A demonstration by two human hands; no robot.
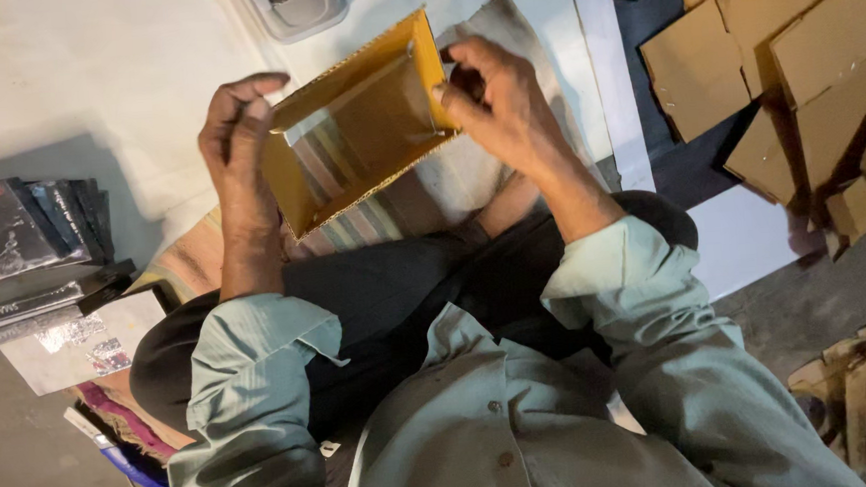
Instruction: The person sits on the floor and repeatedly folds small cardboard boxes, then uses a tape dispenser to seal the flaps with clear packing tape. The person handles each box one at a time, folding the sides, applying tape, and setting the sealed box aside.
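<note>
An open yellow box (361,128) is held in the middle top of the frame. The left hand (237,155) is closed around one side, and the right hand (505,104) pinches the other. The box seems half shaped; a steady grip is needed next.

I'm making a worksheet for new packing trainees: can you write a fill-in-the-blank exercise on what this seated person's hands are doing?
1. Both hands hold an open, yellow-lined corrugated cardboard box whose inside is ____.
2. The right hand pinches the box's ____ wall.
3. The left hand presses against the opposite, ____ wall.
4. Flat brown cardboard pieces are piled to the person's ____.

Missing words: empty; right; left; right
</note>
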